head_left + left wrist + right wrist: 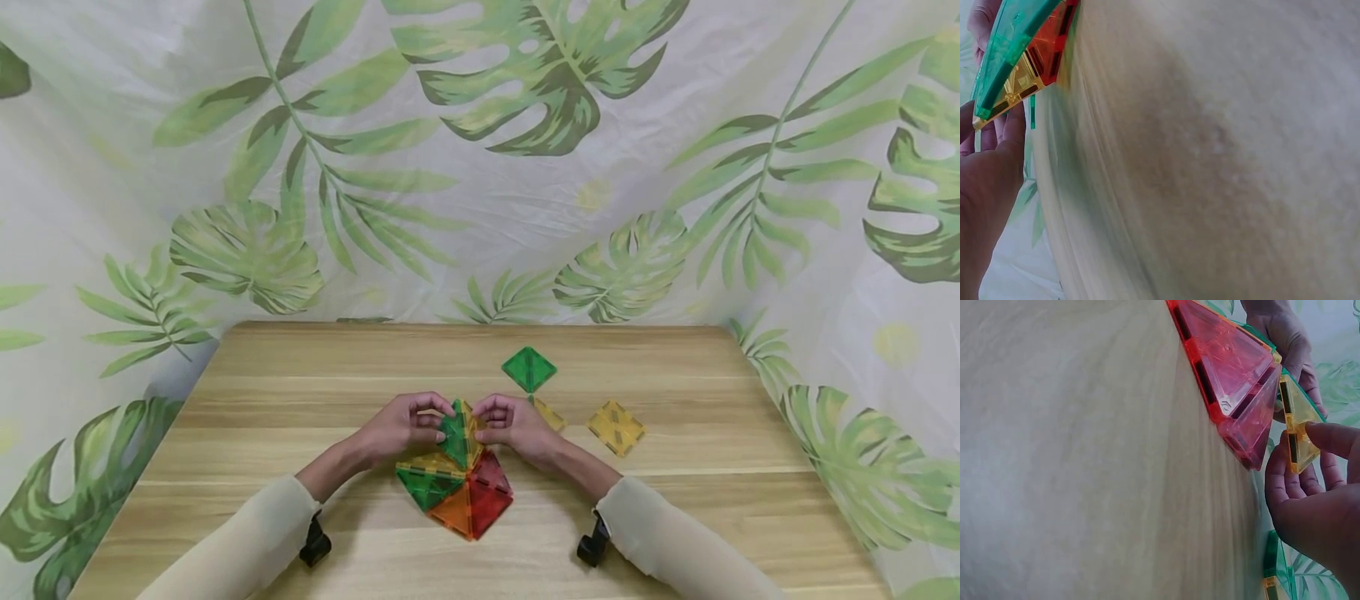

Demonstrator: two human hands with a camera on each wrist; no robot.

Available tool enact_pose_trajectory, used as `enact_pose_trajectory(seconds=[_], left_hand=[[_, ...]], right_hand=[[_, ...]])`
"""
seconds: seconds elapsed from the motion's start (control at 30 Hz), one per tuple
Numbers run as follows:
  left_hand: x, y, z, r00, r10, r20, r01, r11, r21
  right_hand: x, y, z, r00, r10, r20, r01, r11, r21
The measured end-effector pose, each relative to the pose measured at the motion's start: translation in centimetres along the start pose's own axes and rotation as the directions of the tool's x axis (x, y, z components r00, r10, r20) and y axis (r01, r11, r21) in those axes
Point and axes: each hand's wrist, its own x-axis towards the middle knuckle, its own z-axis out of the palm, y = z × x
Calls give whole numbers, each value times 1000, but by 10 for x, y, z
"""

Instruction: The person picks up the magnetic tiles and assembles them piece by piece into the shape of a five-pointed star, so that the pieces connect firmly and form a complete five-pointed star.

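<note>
Both hands meet over a cluster of translucent magnetic tiles on the table. My left hand (405,425) holds a raised green triangular magnetic tile (454,435) near its outer edge. Against that tile stands a yellow triangular magnetic tile (1302,425), which my right hand (1319,506) pinches between thumb and fingers. Below them, an orange tile (454,510), red tiles (489,500) and another green tile (429,485) join in a fan around a common point. The left wrist view shows only part of the cluster, at its upper left corner.
Behind the right hand lies a green diamond of tiles (529,368), with a partly covered yellow tile (549,414) near it. Farther right is a yellow diamond (617,427) on the wooden table (300,375). A leaf-patterned cloth (487,208) hangs behind the table.
</note>
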Motion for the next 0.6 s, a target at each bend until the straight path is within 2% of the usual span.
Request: enact_pose_trajectory(seconds=[0.23, 0.4, 0.6], left_hand=[[-2, -4, 0, 1000, 1, -12, 0, 999, 51], [-5, -7, 0, 1000, 10, 0, -9, 989, 148], [-6, -9, -1, 1000, 18, -7, -16, 982, 189]], right_hand=[[0, 3, 2, 999, -34, -19, 31, 988, -148], [-3, 3, 6, 995, -96, 16, 96, 949, -302], [-10, 2, 12, 991, -130, 6, 122, 910, -396]])
